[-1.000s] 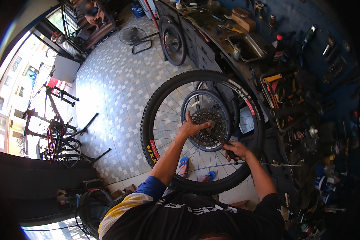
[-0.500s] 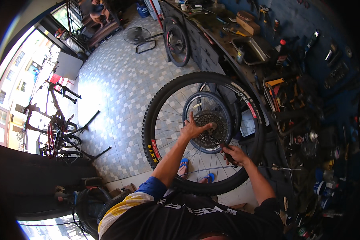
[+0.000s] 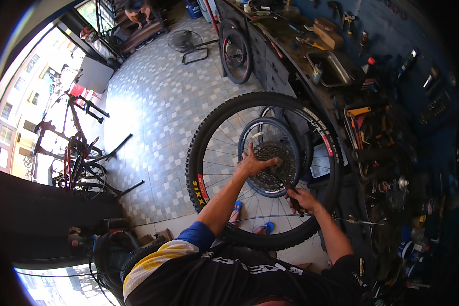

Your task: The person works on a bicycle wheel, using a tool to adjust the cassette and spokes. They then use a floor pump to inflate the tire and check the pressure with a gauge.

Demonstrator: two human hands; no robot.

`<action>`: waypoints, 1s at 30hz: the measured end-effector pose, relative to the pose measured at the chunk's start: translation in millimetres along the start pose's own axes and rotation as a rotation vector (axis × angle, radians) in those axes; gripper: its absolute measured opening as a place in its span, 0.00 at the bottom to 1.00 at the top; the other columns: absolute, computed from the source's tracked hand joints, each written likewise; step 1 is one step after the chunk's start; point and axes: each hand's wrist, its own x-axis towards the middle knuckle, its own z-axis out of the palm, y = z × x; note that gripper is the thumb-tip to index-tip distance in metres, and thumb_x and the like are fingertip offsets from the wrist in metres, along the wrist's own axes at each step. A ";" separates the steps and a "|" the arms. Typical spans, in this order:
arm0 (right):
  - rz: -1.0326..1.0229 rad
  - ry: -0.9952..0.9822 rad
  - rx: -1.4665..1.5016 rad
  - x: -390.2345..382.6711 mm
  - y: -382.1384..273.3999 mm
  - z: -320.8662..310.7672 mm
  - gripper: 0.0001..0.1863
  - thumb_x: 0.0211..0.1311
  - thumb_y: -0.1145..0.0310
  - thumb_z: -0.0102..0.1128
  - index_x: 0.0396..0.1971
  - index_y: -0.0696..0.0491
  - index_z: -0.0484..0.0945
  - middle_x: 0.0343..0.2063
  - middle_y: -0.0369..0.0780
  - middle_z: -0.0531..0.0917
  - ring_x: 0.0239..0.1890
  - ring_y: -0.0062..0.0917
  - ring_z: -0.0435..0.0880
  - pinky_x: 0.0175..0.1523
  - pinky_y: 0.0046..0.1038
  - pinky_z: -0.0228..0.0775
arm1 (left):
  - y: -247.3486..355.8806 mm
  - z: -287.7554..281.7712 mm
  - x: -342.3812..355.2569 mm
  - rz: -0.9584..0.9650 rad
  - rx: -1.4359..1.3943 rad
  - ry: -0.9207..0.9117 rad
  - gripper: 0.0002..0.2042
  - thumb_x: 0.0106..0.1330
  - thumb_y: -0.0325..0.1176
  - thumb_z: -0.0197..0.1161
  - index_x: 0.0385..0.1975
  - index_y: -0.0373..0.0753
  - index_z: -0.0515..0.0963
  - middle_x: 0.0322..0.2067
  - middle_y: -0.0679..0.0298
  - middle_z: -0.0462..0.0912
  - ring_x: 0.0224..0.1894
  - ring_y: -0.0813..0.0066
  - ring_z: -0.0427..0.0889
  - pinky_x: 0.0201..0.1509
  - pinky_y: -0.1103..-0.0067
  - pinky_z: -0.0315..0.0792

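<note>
**Dark bar-shaped tool (image 3: 290, 190) slants from the right hand (image 3: 305, 202) up to a round, dark-grey stack of toothed metal sprockets (image 3: 266, 179)**

The sprockets sit at the middle of a large spoked bicycle wheel with a black knobbly tyre (image 3: 196, 149), in front of the person; what supports the wheel cannot be made out.

The relation that seems to matter most is the slant of the tool. Its long axis runs from the right hand's grip forward and to the left, toward the centre of the sprockets. Whether its far end touches them is too dark to tell.

The right hand's grip is closed around the tool's lower end, over the near right part of the wheel and apart from the sprockets. The left hand (image 3: 254, 164) is the nearer of the two: it lies over the left side of the stack, its index finger and thumb spread well apart, with the thumb stretched rightward to the centre. How firmly that thumb presses cannot be judged.

Through the spokes shows a smaller wheel with a narrow dark tyre (image 3: 244, 138). Grey-and-white checked floor tiles (image 3: 158, 115) spread out to the left, and the cluttered brown surface (image 3: 294, 50) of a long workbench runs along the right.
</note>
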 end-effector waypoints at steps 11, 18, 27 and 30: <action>0.008 0.045 0.009 -5.5 -5.3 5.4 0.23 0.75 0.45 0.54 0.43 0.53 0.75 0.19 0.35 0.78 0.14 0.20 0.80 0.12 0.19 0.57 | -9.2 1.4 5.0 0.068 -0.065 -0.011 0.78 0.36 0.83 0.67 0.78 0.33 0.34 0.68 0.30 0.63 0.74 0.37 0.61 0.76 0.52 0.54; 0.072 0.054 -0.058 -7.5 -16.1 -6.8 0.24 0.73 0.44 0.57 0.44 0.53 0.76 0.19 0.35 0.79 0.15 0.19 0.80 0.13 0.19 0.56 | -13.5 1.3 10.8 0.041 -0.073 -0.014 0.79 0.33 0.81 0.71 0.78 0.35 0.34 0.68 0.29 0.61 0.70 0.35 0.66 0.73 0.60 0.63; 0.084 0.046 -0.196 -7.7 -32.7 -26.4 0.26 0.72 0.42 0.58 0.44 0.54 0.77 0.20 0.36 0.80 0.15 0.20 0.80 0.12 0.19 0.56 | -14.4 -1.0 4.7 0.088 -0.073 0.017 0.79 0.36 0.80 0.71 0.77 0.31 0.32 0.62 0.31 0.71 0.65 0.40 0.74 0.69 0.62 0.68; 0.086 0.049 -0.218 -8.5 -34.7 -27.6 0.26 0.72 0.43 0.58 0.44 0.54 0.78 0.20 0.36 0.80 0.15 0.20 0.81 0.12 0.19 0.57 | -14.5 -0.1 4.4 0.091 -0.067 0.023 0.79 0.37 0.80 0.70 0.77 0.31 0.31 0.58 0.34 0.77 0.63 0.43 0.78 0.69 0.64 0.68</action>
